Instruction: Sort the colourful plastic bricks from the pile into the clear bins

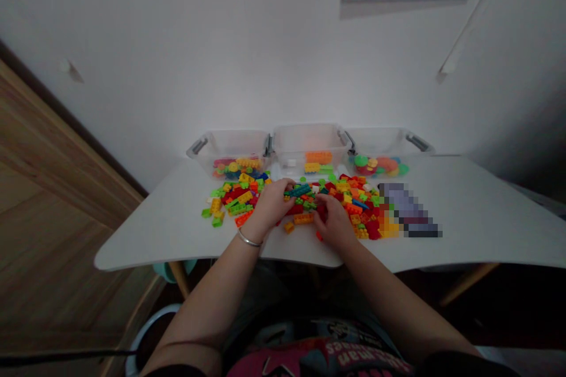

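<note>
A heap of small coloured building bricks [354, 203] is spread over the middle of a white table [154, 230]. My left hand [273, 203], with a bangle on its wrist, rests among the bricks with fingers curled around a dark teal brick [298, 190]. My right hand [333, 218] lies just to the right of it, fingers bent down onto red bricks [322, 210]; what it grips is hidden.
Three clear plastic bins stand along the wall: the left bin [230, 150] holds mixed bricks, the middle bin [307, 141] orange and yellow ones, the right bin [384, 144] round coloured discs. A blurred patch [411, 212] lies right of the pile. Wooden floor at left.
</note>
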The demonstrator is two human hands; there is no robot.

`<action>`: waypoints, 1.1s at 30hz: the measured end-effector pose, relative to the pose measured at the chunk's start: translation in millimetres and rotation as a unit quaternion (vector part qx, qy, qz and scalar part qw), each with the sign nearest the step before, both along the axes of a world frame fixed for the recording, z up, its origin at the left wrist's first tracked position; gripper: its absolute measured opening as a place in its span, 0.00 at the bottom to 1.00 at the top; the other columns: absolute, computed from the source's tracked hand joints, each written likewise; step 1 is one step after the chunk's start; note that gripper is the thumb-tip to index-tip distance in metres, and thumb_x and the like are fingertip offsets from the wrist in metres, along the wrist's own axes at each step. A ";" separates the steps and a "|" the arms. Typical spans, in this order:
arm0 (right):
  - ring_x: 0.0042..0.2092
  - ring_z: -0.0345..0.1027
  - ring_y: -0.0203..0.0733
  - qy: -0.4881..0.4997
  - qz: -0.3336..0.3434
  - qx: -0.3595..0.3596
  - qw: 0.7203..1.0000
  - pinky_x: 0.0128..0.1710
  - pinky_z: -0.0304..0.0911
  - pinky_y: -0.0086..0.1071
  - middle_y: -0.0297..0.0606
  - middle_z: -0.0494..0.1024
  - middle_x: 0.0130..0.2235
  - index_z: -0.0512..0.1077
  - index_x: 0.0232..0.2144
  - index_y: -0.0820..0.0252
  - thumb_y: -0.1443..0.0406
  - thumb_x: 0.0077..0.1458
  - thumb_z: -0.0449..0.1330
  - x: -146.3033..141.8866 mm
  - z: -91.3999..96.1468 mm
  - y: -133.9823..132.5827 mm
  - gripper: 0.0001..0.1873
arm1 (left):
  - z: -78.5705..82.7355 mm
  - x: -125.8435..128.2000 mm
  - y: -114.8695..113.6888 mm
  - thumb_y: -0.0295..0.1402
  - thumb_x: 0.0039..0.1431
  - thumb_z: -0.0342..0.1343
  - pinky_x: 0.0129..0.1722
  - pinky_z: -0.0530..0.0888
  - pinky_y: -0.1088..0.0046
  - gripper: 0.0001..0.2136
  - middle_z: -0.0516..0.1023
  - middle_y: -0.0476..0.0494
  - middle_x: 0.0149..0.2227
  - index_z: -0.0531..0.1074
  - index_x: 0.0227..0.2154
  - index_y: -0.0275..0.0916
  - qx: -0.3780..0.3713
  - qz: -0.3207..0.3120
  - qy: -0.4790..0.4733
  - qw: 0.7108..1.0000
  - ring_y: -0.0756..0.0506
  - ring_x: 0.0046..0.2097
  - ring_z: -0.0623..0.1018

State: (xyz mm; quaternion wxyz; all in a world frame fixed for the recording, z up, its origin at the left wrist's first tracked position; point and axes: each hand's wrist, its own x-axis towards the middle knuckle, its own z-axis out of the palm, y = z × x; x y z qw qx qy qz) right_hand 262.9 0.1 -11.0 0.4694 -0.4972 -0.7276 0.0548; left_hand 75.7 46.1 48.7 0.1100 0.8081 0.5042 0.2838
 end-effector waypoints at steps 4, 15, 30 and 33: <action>0.46 0.70 0.49 0.008 0.001 0.005 1.000 0.48 0.68 0.48 0.48 0.74 0.47 0.63 0.55 0.60 0.67 0.55 0.55 -0.4 -0.4 0.3 0.24 | -8.7 -5.1 -17.9 0.25 0.52 0.60 0.49 0.74 0.64 0.20 0.79 0.42 0.46 0.70 0.49 0.39 -0.023 -0.029 0.001 0.999 0.42 0.47 0.78; 0.45 0.69 0.49 -0.075 0.024 0.012 0.997 0.48 0.66 0.46 0.44 0.77 0.41 0.72 0.41 0.57 0.68 0.53 0.57 -0.1 2.8 -0.4 0.12 | -36.7 -10.9 -41.1 0.26 0.58 0.55 0.54 0.72 0.59 0.17 0.76 0.39 0.49 0.68 0.51 0.37 0.047 -0.034 0.007 0.998 0.42 0.52 0.75; 0.43 0.70 0.50 -0.073 0.002 0.011 0.997 0.46 0.66 0.45 0.43 0.77 0.39 0.72 0.40 0.56 0.66 0.54 0.59 -2.8 3.8 -1.7 0.10 | -48.5 -12.4 -52.3 0.39 0.62 0.51 0.66 0.52 0.44 0.24 0.68 0.34 0.61 0.64 0.60 0.36 0.079 0.117 0.109 0.984 0.34 0.65 0.62; 0.43 0.70 0.50 -0.065 0.003 0.012 0.998 0.45 0.66 0.46 0.44 0.78 0.39 0.72 0.39 0.58 0.64 0.54 0.59 -2.7 5.5 -2.3 0.09 | -51.7 -16.1 -50.5 0.38 0.62 0.51 0.65 0.55 0.47 0.25 0.69 0.34 0.60 0.62 0.61 0.34 0.070 0.118 0.080 0.987 0.35 0.63 0.64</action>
